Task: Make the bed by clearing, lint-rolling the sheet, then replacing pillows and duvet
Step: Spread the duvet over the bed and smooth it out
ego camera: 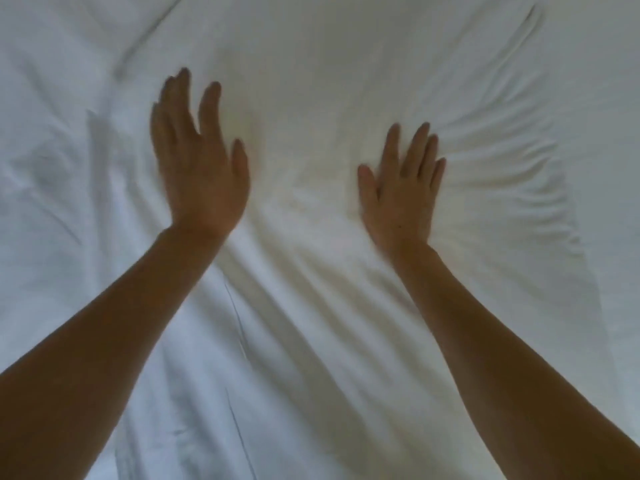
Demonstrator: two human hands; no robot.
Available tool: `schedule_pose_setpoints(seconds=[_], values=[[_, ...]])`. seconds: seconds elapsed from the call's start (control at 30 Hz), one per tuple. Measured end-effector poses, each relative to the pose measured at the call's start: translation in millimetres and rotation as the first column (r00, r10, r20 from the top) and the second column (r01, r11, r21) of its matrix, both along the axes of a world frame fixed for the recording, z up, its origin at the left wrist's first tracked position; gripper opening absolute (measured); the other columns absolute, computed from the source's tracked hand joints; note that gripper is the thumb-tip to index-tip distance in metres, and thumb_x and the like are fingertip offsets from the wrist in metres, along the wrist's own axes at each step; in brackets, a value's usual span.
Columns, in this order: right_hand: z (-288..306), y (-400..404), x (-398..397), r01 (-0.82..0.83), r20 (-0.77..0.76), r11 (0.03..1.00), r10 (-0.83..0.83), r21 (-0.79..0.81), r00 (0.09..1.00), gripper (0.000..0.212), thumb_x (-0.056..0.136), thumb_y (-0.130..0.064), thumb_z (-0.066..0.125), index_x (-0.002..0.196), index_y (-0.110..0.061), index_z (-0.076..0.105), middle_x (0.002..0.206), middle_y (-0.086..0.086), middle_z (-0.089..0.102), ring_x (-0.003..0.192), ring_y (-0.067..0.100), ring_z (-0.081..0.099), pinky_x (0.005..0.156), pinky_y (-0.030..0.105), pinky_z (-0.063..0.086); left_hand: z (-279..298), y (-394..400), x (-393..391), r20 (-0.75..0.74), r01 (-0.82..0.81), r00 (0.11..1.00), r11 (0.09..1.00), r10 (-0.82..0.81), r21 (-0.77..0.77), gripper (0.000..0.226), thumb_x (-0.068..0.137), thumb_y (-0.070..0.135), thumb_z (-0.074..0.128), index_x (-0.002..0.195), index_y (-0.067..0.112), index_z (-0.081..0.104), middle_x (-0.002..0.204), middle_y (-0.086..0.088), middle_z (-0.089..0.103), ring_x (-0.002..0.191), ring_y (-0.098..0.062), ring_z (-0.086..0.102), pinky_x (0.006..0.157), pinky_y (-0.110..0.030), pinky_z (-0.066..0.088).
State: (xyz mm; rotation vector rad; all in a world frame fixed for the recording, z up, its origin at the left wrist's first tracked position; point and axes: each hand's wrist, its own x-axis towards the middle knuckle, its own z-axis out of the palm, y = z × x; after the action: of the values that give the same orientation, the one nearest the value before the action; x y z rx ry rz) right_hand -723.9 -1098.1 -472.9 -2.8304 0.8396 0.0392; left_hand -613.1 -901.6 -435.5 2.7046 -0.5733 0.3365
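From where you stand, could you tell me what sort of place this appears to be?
Most likely a bedroom, seen from over a bed. Rumpled white bedding fills the whole view, and the left hand and right hand are spread open over it.

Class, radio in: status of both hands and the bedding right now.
Left hand open, fingers straight, over white bedding. Right hand open, flat on it, wrinkles fanning outward. Nothing else in view.

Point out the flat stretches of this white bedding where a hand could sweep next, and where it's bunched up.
Smoothest: the patch between the left hand and right hand, running up to the top edge of the white bedding. Bunched: fanned creases right of the right hand, ridges below between the forearms, and folds left of the left hand.
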Motion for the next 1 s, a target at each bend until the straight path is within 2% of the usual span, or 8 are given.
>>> schedule_pose_setpoints(seconds=[0.07,0.13,0.4,0.57,0.73,0.8,0.9,1.0], values=[[-5,57,-12,-0.221,0.023,0.973,0.220,0.068,0.975,0.066,0.098,-0.049,0.023,0.152,-0.012,0.020,0.156,0.026,0.014,0.146,0.040,0.011,0.118,0.054,0.009,-5,-12,-41,0.004,0.269,0.963,0.962,-0.270,0.043,0.044,0.101,0.024,0.044,0.142,0.008,0.044,0.152,-0.025,0.031,0.143,-0.040,0.027,0.118,-0.050,0.018],[-9,118,-38,-0.371,0.052,0.913,0.367,0.170,0.929,0.067,0.097,-0.047,0.028,0.152,-0.010,0.017,0.157,0.023,0.014,0.147,0.036,0.008,0.118,0.053,0.010,-30,17,-64,-0.096,0.327,0.944,0.937,-0.317,0.124,0.041,0.104,0.026,0.037,0.141,0.011,0.047,0.153,-0.022,0.033,0.143,-0.039,0.029,0.117,-0.051,0.018],[5,288,-214,-0.616,0.131,0.681,0.622,0.396,0.772,0.053,0.101,-0.035,0.037,0.150,-0.015,0.032,0.159,0.011,0.017,0.149,0.025,0.008,0.117,0.043,0.022,-51,175,-167,-0.123,-0.170,0.971,0.953,0.205,0.251,0.055,0.102,0.032,0.042,0.146,-0.001,0.034,0.148,-0.028,0.037,0.134,-0.045,0.037,0.113,-0.050,0.026],[19,310,-255,-0.629,0.049,0.680,0.663,0.377,0.747,0.053,0.096,-0.040,0.041,0.144,-0.019,0.042,0.155,0.003,0.032,0.148,0.020,0.011,0.117,0.041,0.022,-31,181,-247,-0.244,-0.618,0.725,0.765,0.644,0.183,0.062,0.093,0.033,0.057,0.141,-0.001,0.037,0.131,-0.030,0.047,0.112,-0.048,0.045,0.092,-0.055,0.037],[23,289,-315,-0.705,0.076,0.615,0.732,0.352,0.677,0.063,0.092,-0.043,0.044,0.145,-0.009,0.037,0.155,0.011,0.030,0.147,0.025,0.015,0.119,0.040,0.016,-17,185,-305,-0.420,-0.725,0.545,0.660,0.726,0.198,0.041,0.097,0.030,0.050,0.125,0.000,0.047,0.114,-0.030,0.059,0.098,-0.051,0.057,0.075,-0.052,0.043],[24,298,-355,-0.708,0.097,0.634,0.720,0.311,0.687,0.072,0.082,-0.048,0.054,0.141,-0.007,0.044,0.152,0.014,0.036,0.143,0.029,0.028,0.117,0.041,0.023,-11,187,-322,-0.453,-0.723,0.528,0.660,0.718,0.204,0.034,0.099,0.028,0.047,0.117,-0.001,0.047,0.099,-0.033,0.063,0.085,-0.052,0.059,0.068,-0.047,0.040],[30,326,-407,-0.553,0.145,0.768,0.537,0.323,0.831,0.062,0.064,-0.039,0.067,0.120,-0.014,0.063,0.129,0.010,0.057,0.112,0.028,0.058,0.096,0.038,0.047,-7,195,-345,-0.484,-0.749,0.519,0.648,0.704,0.139,0.035,0.100,0.031,0.046,0.109,-0.003,0.050,0.091,-0.034,0.063,0.082,-0.052,0.059,0.066,-0.043,0.036],[30,358,-432,-0.363,0.143,0.846,0.334,0.390,0.932,0.049,0.057,-0.036,0.070,0.101,-0.015,0.071,0.103,0.006,0.062,0.087,0.027,0.060,0.075,0.032,0.052,-8,208,-366,-0.474,-0.746,0.554,0.661,0.685,0.084,0.047,0.096,0.041,0.039,0.099,-0.003,0.052,0.082,-0.032,0.062,0.077,-0.050,0.058,0.064,-0.041,0.032]])
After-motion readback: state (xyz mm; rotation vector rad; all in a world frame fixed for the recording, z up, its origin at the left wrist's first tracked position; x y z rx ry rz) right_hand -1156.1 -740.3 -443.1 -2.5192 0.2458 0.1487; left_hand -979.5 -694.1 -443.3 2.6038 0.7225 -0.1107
